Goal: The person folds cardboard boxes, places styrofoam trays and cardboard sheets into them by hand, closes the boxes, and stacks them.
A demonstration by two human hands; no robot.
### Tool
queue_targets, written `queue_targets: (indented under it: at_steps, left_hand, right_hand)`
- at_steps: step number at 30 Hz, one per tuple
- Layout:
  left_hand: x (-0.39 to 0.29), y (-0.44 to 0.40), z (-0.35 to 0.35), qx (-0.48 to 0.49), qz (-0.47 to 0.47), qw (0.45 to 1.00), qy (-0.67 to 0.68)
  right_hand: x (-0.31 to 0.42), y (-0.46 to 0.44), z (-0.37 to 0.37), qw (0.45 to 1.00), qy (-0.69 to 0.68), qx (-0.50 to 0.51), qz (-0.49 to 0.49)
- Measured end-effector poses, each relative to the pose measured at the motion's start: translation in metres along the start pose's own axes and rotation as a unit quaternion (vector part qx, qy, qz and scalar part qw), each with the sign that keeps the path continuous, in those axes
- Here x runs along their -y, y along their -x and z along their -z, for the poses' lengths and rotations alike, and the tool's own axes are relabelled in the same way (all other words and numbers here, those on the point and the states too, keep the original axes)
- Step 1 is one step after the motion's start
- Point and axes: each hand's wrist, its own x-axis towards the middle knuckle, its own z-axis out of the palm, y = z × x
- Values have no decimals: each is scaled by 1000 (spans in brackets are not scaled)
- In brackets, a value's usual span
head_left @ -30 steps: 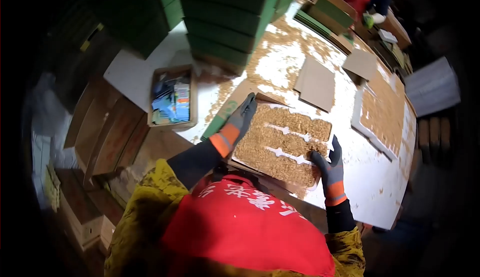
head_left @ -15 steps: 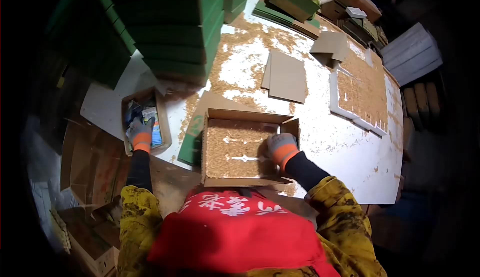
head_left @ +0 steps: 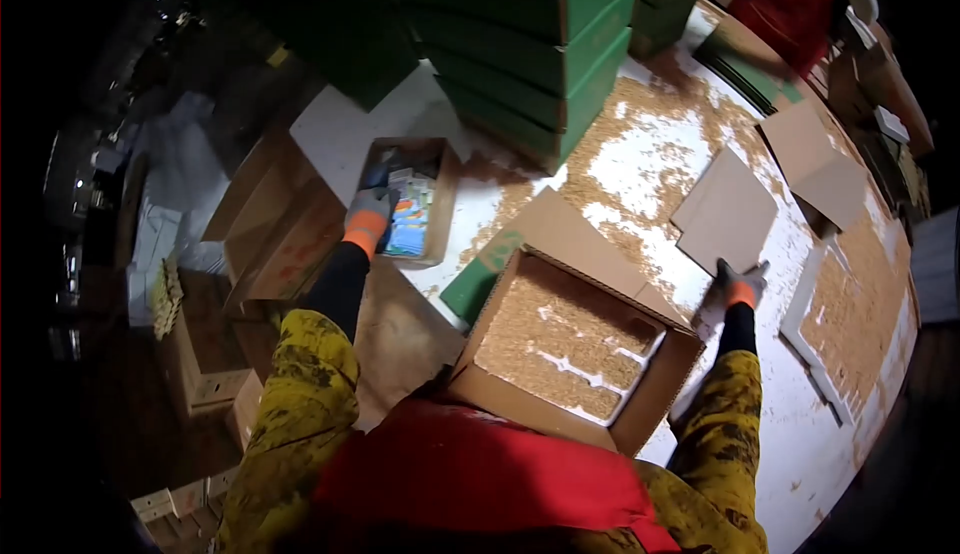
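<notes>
My left hand [head_left: 369, 216], in a grey glove with an orange cuff, reaches into a small cardboard box [head_left: 441, 216]. Its fingers lie stretched over blue and white printed packets [head_left: 409, 216]; the tips are partly hidden. My right hand [head_left: 738, 284], gloved alike, is open with fingers apart, at the lower edge of two overlapping flat cardboard sheets [head_left: 735, 212]. Between my arms sits an open cardboard box [head_left: 567, 409], turned at an angle against my red apron. Inside it, brown crumbly material [head_left: 565, 339] covers a white tray whose ridges show through.
Tall stacks of green boxes [head_left: 595, 74] rise behind the small box. A green-and-brown cardboard piece [head_left: 560, 244] lies beyond the open box. At right are a folded sheet [head_left: 815, 159] and a crumb-covered white tray [head_left: 850, 314]. Another person's red clothing [head_left: 785, 9] shows at the back.
My right hand has left the inside of the open box and reached out to the flat sheets. The view has turned left, and the box now sits tilted. My left hand stays at the packets.
</notes>
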Motion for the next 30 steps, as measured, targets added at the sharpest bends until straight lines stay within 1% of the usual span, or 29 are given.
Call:
queue_targets:
  at_steps: [1,2,3,4,5,6,8,9,10,11,12,13,14,16,17,18,19,20,21,22,23,24,25,26,27,28,29,30]
  left_hand:
    - [3,-3,3,1,3,1000,-8]
    - [4,-5,1,5,3,1000,-11]
    - [0,-5,5,15,-2,1000,-20]
    - [-7,-2,14,26,-8,999,-30]
    - [-13,3,23,39,-15,998,-40]
    - [-20,9,32,30,-18,998,-61]
    - [-34,22,46,16,-35,994,-99]
    - [-36,27,49,10,-44,994,-101]
    - [-33,26,48,5,-54,993,-101]
    - [-26,20,44,11,-49,996,-68]
    - [-11,12,41,14,-38,998,-38]
    - [-4,8,36,-68,-36,996,-53]
    - [3,6,31,-102,-74,992,21]
    - [-63,46,64,-157,-152,960,173]
    - [-105,76,81,-122,-209,942,232]
    - [-145,110,91,-85,-262,916,291]
    - [-174,138,91,-104,-410,887,186]
    - [-194,162,88,-128,-546,824,76]
    - [-206,183,76,-73,-594,801,-13]
    - [-207,199,59,-21,-632,768,-103]
    - [-182,204,16,76,-513,842,147]
    - [-168,209,5,116,-424,848,294]
    - [-154,214,-6,133,-332,818,450]
    - [-154,211,16,105,-347,839,406]
    - [-154,208,39,75,-360,856,362]
    - [-152,200,56,42,-395,896,198]
    - [-150,206,54,93,-299,874,372]
    - [-147,202,45,136,-261,858,420]
  right_hand:
    - [-10,-9,3,999,-36,10,-11]
    - [-39,-28,-13,988,-151,-9,9]
    - [-57,-41,-17,948,-316,23,-19]
    - [-50,-34,-1,880,-470,54,-46]
    - [-52,-30,28,897,-419,94,-101]
    - [-71,-33,35,822,-544,165,9]
    - [-60,-2,83,821,-558,117,-35]
    - [-79,-6,84,824,-554,116,24]
    - [-87,1,99,822,-560,105,-3]
    - [-100,6,109,875,-473,53,86]
    - [-109,12,116,910,-376,8,174]
    - [-100,28,129,905,-390,-10,168]
    - [-91,44,142,900,-404,-29,163]
    - [-54,102,176,900,-401,-48,162]
    - [-30,135,194,900,-398,-63,166]
    - [-19,162,198,897,-384,-76,207]
    - [-12,181,203,909,-326,-81,248]
    - [7,205,205,897,-303,-118,300]
    - [26,230,211,897,-194,-162,362]
    - [61,257,222,849,-142,-221,459]
    - [75,278,221,849,-111,-192,479]
    - [84,298,217,841,-48,-162,514]
    - [93,316,212,819,-11,-124,560]
    - [95,327,206,812,33,-30,583]
    - [97,334,191,803,76,44,589]
    - [92,333,169,799,149,160,560]
    - [85,326,151,786,127,263,545]
    - [80,322,138,764,102,360,525]
